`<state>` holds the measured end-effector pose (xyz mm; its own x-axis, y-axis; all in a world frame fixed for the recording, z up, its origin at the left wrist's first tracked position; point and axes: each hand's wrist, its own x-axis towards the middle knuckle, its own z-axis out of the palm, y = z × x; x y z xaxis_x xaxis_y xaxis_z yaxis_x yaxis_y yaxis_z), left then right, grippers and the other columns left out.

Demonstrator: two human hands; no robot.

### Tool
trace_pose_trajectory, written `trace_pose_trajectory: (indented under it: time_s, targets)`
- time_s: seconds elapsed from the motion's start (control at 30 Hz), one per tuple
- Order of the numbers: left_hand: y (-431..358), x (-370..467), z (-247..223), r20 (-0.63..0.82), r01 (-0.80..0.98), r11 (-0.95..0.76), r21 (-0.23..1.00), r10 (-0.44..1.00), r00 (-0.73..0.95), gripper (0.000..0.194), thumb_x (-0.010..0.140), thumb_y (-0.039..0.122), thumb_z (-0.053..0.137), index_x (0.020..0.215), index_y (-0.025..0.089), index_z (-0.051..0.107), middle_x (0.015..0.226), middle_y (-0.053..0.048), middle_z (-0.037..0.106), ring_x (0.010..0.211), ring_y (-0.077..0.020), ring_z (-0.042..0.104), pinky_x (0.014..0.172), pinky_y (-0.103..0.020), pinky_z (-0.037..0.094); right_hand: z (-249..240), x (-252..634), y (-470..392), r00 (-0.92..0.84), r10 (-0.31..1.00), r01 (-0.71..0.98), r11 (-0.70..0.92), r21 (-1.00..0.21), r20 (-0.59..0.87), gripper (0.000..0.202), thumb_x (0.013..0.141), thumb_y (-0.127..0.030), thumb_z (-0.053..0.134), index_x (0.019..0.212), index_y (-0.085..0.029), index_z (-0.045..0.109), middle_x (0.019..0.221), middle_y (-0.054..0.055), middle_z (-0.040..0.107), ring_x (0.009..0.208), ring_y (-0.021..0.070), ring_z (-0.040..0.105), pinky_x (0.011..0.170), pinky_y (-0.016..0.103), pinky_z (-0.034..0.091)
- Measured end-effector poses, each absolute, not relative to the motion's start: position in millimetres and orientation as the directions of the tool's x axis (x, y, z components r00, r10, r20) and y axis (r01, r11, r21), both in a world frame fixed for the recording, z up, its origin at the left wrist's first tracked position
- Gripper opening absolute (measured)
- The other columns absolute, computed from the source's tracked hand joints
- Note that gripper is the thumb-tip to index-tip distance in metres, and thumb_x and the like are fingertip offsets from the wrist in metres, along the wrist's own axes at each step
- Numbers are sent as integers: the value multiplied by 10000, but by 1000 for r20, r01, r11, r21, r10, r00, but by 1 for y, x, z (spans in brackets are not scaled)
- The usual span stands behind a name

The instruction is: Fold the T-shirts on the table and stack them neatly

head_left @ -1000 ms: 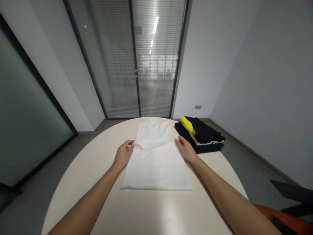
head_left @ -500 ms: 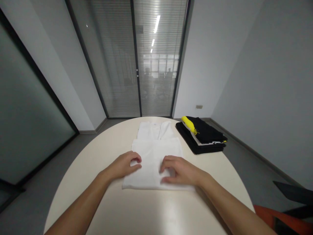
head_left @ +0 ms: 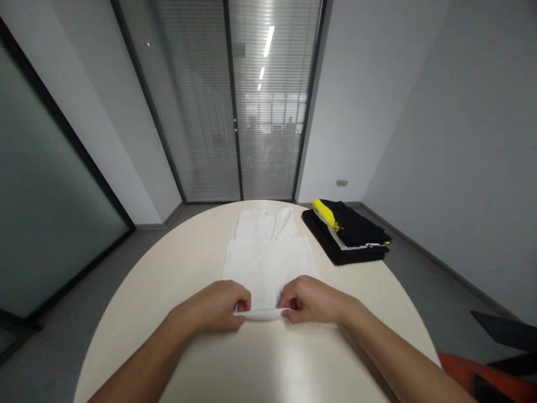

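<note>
A white garment (head_left: 268, 260), partly folded, lies flat on the round table; it looks like a shirt. Its upper part (head_left: 262, 224) shows beyond a straight fold across the middle. At the near edge, my left hand (head_left: 224, 305) is closed on the cloth, left of centre. My right hand (head_left: 308, 299) pinches the same edge a little to the right. Between the two hands the near edge (head_left: 264, 314) is lifted and slightly rolled. The cloth beneath each hand is hidden.
A stack of folded dark clothes (head_left: 352, 229), with a yellow piece (head_left: 325, 214) on top, lies at the table's right edge. An orange and black chair (head_left: 486, 378) stands at lower right. Beyond the pale round table (head_left: 176, 257) is a glass partition with blinds (head_left: 251, 112).
Both hands have come down and toward me from above the garment. Their fingers have closed on its near edge, which is now raised between them.
</note>
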<state>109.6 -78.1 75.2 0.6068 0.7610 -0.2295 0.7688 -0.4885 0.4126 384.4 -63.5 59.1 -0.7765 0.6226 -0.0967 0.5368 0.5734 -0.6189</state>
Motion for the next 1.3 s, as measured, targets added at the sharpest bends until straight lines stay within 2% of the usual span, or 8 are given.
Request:
trace_pose_trajectory:
  time_s: [0.17,0.43,0.57,0.67,0.73,0.83,1.03,1.3]
  targets:
    - [-87,115,80,-480,762,-348,546,615,625,167,641,273,802,804,239,787,722,38,732,629,-127,625,540,-207,387,55,384,-70,-789,497,552,317,-771,-361,249,718,-261,759,948,-178,805,738,-30,711,618,88,591,582,179,418]
    - [-98,141,60,-700,714,-139,687,142,700,214,656,318,852,834,230,772,644,41,691,624,-147,667,616,-228,496,56,370,-90,-787,-21,617,4,-787,-617,511,546,-562,889,887,-198,774,717,-34,676,586,105,626,545,182,485]
    - [-81,134,59,-354,575,-238,783,590,726,281,832,339,703,1076,206,748,812,-19,748,695,-161,678,670,-265,524,63,375,-80,-849,319,482,139,-865,-421,334,787,-455,764,1009,-207,788,772,-4,717,676,124,651,628,204,475]
    - [-64,124,50,171,627,-519,581,831,529,270,923,274,597,1159,209,709,1163,-71,727,1073,-220,656,962,-364,494,62,381,-66,-643,764,559,410,-721,-65,210,905,-303,620,1010,-210,776,883,29,739,801,162,654,737,256,473]
    - [-55,118,40,307,692,-566,447,824,476,296,931,275,609,1213,221,678,1323,-80,661,1243,-255,576,1081,-429,419,58,386,-56,-510,847,672,501,-545,150,204,919,-253,585,1018,-208,757,983,57,732,921,199,642,832,300,456]
    - [-46,112,26,270,726,-569,387,823,501,299,921,301,651,1214,241,664,1291,-61,681,1213,-258,593,1054,-436,433,49,394,-46,-472,857,753,515,-410,208,176,899,-287,631,1013,-197,730,1010,84,708,965,232,618,875,339,433]
    - [-47,116,25,236,714,-565,414,824,515,186,899,239,668,1084,229,657,1116,-33,720,1087,-235,627,999,-397,434,40,399,-40,-436,890,776,447,-445,133,141,869,-322,659,931,-196,670,872,53,669,852,208,600,784,310,431]
    - [-50,119,29,187,766,-513,387,858,479,161,896,288,656,1039,216,632,1056,-39,699,1014,-248,620,934,-411,438,39,398,-39,-421,901,805,423,-415,102,166,875,-324,646,961,-185,675,1050,97,668,1003,244,612,887,352,418]
